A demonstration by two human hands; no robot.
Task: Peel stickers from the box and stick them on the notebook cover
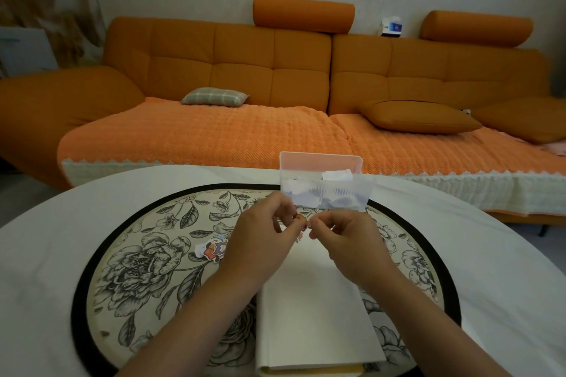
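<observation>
Left hand and right hand both pinch one small orange-brown sticker — above my white notebook.

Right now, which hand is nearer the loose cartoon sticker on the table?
Left. The left hand is just right of the loose sticker; the right hand sits farther right. Both pinch a small sticker.

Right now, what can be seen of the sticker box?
The box is clear plastic, rectangular, its pinkish lid open and upright behind. White paper slips fill it, some poking above the rim at right. It sits at the floral mat's far edge, just beyond the left hand and right hand, which pinch a sticker and seem clear of the box.
</observation>
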